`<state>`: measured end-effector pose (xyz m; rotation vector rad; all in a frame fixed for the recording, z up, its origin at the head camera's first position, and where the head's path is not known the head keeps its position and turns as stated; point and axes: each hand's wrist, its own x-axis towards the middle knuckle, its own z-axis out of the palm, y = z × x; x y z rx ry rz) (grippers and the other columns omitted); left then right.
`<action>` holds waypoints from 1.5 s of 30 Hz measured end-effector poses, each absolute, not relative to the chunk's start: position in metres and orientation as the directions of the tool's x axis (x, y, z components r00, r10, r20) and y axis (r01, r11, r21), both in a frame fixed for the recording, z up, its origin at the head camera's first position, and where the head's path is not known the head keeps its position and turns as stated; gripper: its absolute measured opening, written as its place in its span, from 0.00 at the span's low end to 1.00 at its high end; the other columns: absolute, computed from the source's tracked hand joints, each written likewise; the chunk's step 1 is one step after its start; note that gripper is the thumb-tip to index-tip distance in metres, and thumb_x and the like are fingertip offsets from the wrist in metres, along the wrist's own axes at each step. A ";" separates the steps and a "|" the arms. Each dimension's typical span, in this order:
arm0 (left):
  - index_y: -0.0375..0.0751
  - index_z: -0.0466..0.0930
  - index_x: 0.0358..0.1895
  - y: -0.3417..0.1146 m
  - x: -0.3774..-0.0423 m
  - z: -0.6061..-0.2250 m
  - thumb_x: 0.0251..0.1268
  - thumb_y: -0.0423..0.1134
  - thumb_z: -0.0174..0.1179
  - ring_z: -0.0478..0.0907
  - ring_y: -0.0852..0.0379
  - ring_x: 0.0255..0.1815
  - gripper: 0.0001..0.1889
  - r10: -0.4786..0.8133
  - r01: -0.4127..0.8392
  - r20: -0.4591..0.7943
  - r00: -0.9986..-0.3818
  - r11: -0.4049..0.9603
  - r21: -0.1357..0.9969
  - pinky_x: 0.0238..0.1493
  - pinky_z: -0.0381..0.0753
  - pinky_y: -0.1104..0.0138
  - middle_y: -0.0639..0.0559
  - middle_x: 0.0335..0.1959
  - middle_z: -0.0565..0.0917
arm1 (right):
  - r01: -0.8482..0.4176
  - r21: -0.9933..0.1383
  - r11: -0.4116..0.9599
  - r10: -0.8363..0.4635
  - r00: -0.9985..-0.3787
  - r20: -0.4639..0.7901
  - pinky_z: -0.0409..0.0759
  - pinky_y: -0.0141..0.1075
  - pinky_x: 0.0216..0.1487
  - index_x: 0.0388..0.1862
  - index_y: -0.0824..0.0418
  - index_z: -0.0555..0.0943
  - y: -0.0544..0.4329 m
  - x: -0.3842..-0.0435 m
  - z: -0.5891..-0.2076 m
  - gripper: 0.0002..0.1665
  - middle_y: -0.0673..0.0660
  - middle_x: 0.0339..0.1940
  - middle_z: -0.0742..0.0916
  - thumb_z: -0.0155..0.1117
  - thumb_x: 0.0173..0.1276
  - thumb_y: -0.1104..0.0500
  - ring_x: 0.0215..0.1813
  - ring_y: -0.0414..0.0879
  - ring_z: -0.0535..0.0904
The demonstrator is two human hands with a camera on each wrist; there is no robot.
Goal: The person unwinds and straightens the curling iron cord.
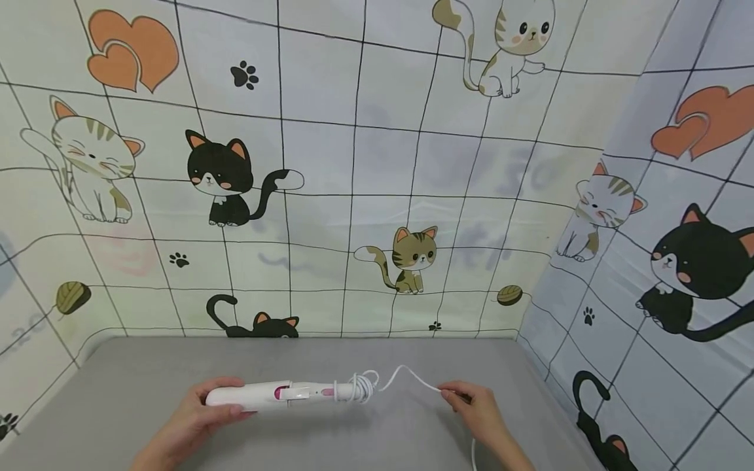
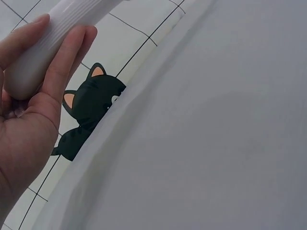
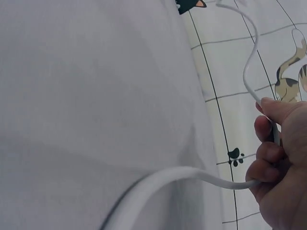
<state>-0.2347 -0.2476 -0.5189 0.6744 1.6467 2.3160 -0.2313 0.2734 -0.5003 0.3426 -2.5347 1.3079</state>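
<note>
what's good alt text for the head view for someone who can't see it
A person's left hand holds a white-and-pink handheld appliance above a grey surface, while the right hand pinches its white cord, partly coiled at the appliance's narrow end. Behind is a gridded white backdrop with cartoon cats, orange hearts and paw prints.

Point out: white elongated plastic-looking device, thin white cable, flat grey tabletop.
White elongated plastic-looking device [image 1: 268, 395]: head view, thick body.
Thin white cable [image 3: 181, 173]: right wrist view, lower curve.
Flat grey tabletop [image 1: 330, 445]: head view, bare front area.
</note>
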 end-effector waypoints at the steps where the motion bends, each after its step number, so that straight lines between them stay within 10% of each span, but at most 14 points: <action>1: 0.44 0.85 0.56 -0.248 -0.235 -0.519 0.66 0.14 0.54 0.82 0.54 0.54 0.25 0.428 0.088 0.247 -0.869 -0.357 0.930 0.59 0.84 0.50 0.48 0.54 0.79 | -0.327 -0.758 0.564 -0.074 -0.934 0.348 0.76 0.27 0.21 0.41 0.62 0.90 0.275 -0.231 -0.501 0.05 0.56 0.26 0.86 0.71 0.68 0.65 0.25 0.35 0.75; 14: 0.46 0.85 0.56 -0.252 -0.233 -0.516 0.68 0.16 0.53 0.81 0.53 0.56 0.24 0.448 0.047 0.211 -0.869 -0.350 0.936 0.62 0.82 0.51 0.48 0.57 0.76 | -0.267 -0.805 0.530 -0.124 -0.963 0.238 0.78 0.26 0.24 0.42 0.65 0.88 0.274 -0.231 -0.496 0.11 0.51 0.24 0.84 0.64 0.76 0.59 0.26 0.37 0.76; 35: 0.43 0.85 0.56 -0.253 -0.230 -0.517 0.67 0.16 0.54 0.80 0.54 0.56 0.23 0.421 0.053 0.206 -0.883 -0.348 0.936 0.61 0.83 0.50 0.48 0.56 0.76 | -0.437 -0.749 0.497 -0.187 -0.897 0.399 0.88 0.36 0.51 0.63 0.65 0.79 0.237 -0.242 -0.482 0.21 0.61 0.50 0.88 0.65 0.73 0.65 0.52 0.53 0.85; 45: 0.39 0.84 0.57 -0.250 -0.231 -0.516 0.66 0.15 0.54 0.81 0.53 0.55 0.22 0.405 0.102 0.243 -0.881 -0.341 0.935 0.60 0.83 0.49 0.44 0.56 0.75 | -0.555 -0.631 0.542 -0.265 -0.825 0.499 0.86 0.56 0.58 0.66 0.66 0.78 0.211 -0.250 -0.486 0.32 0.64 0.63 0.83 0.72 0.62 0.74 0.61 0.64 0.80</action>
